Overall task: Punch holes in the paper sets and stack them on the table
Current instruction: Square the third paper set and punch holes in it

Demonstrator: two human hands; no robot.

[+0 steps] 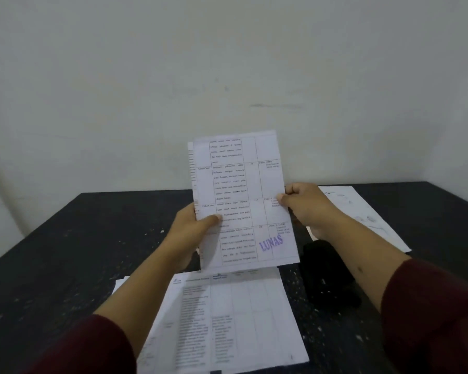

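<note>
Paper set (243, 201) upright above desk (79, 238), left hand (192, 228) and right hand (305, 203) each in clenched grip on side edges. Likely squaring before punching. Black hole punch (327, 273) right, untouched. Printed sheets (241, 319) below; loose sheet (362, 214) far right. Punched holes: cannot tell.

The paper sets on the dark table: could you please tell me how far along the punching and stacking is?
Done: cannot tell; no punched holes are visible, though white sheets lie at the far right. In hand: a set of white printed pages stamped LUNAS, held upright by the left hand and right hand. Left: the white printed sheets nearest the camera. The black punch-like object sits unused.
</note>
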